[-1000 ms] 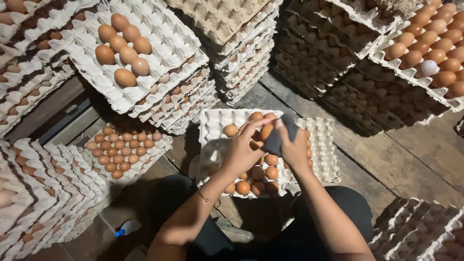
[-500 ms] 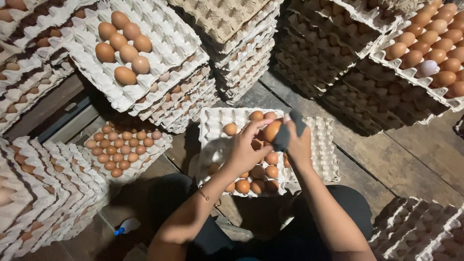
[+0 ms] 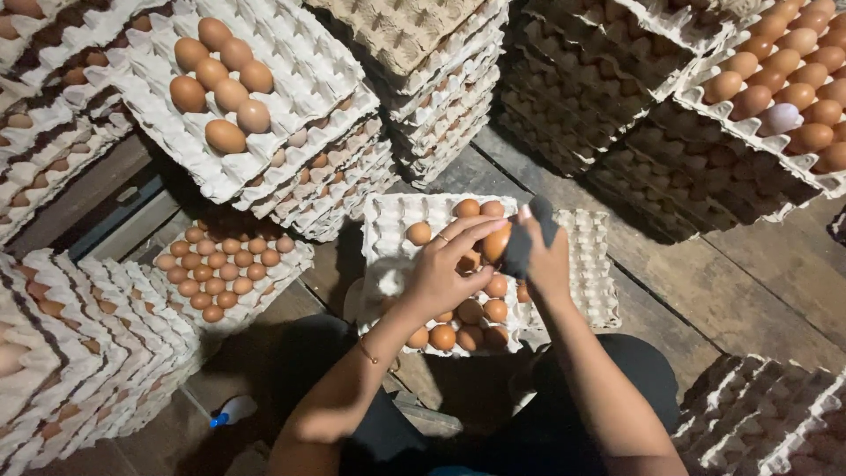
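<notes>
My left hand (image 3: 443, 269) holds a brown egg (image 3: 496, 241) by its fingertips above a white pulp egg tray (image 3: 390, 231) that is partly filled with brown eggs. My right hand (image 3: 546, 261) grips a dark cloth (image 3: 525, 238) and presses it against the egg. Both hands hover over the tray's right half, in front of my lap. A second tray (image 3: 592, 269) with no eggs in it lies just to the right.
Tall stacks of egg trays surround me: one with several eggs on top (image 3: 231, 88) at the upper left, a full tray (image 3: 224, 270) on the floor at left, full stacks (image 3: 775, 84) at the upper right. A small blue-capped bottle (image 3: 231, 411) lies on the wooden floor.
The egg has been turned in my left hand and the cloth has shifted slightly over its right side; both hands stay above the tray.
</notes>
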